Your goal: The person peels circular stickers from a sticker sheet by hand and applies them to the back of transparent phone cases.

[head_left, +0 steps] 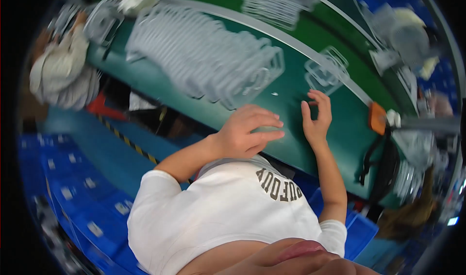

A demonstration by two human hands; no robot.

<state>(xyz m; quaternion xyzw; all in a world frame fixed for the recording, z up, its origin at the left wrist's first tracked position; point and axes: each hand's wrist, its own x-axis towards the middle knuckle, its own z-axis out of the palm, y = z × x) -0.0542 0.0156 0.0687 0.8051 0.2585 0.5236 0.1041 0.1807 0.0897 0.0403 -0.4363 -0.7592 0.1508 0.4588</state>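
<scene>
Fingers parted, empty on left hand and right hand, we could nudge the clear rectangular plastic frame row over.

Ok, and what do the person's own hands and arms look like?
The left hand and right hand are both ungloved. The white T-shirt, with dark lettering, has short plain sleeves that leave both forearms bare.

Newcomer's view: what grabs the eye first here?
The long, tightly packed row of clear plastic frames on the green table, upper left of centre. Next, the left hand and right hand near the middle, nothing visible in either. Loose clear pieces lie just beyond the right hand.
</scene>
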